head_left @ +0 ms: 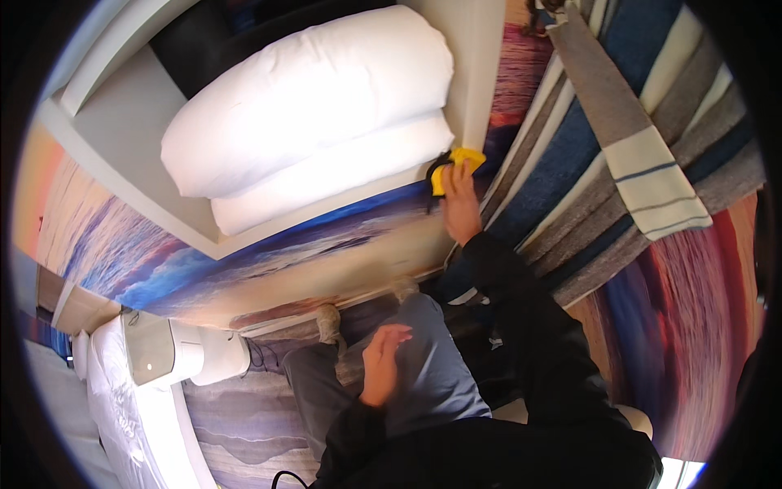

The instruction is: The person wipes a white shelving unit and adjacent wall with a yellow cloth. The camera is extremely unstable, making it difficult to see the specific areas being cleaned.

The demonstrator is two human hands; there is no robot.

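Note:
My right hand point(461, 208) reaches forward with its fingers closed on a yellow and black cloth point(467, 156). The cloth lies against the lower right corner of a white frame point(479, 77) around a wall recess. Just left of it, inside the recess, sit thick folded white bedding pieces point(318, 90), stacked one on another. My left hand point(383, 363) hovers over my legs, fingers loosely stretched, holding nothing. Part of the cloth is hidden under my right fingers.
A striped curtain point(562, 163) with a tieback point(627, 130) hangs close on the right. The wall point(326, 244) carries a printed seascape. At lower left stand a white bin-like container point(181, 350) and a plastic-covered white piece point(122, 399). Patterned carpet point(244, 416) covers the floor.

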